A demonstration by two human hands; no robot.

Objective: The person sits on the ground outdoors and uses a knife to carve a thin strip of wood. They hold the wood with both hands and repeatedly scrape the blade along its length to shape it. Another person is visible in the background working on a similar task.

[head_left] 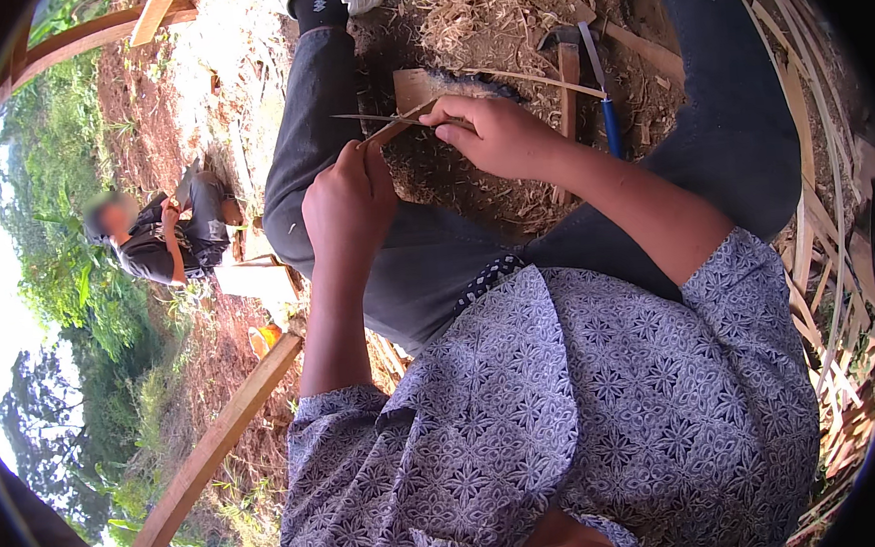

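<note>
"Ground strewn with shavings lies between two dark-trousered legs."

"What rests on it?"

"A wooden-handled hammer, beside a blue-handled tool."

"And the hands?"

"The left hand, over the left thigh, clenches a brown strip; the right hand pinches a thin strip crossing it, between the legs."

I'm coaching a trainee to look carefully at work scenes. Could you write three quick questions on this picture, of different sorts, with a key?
1. What do the left hand and right hand hold?
2. True or false: the blue-handled tool is gripped in the right hand.
3. What is scattered around the wooden-handled tool? A) glass bottles B) pale shavings C) red bricks

Key:
1. Slender brownish pieces, crossing between the hands.
2. False; it lies apart from both hands.
3. B
</note>
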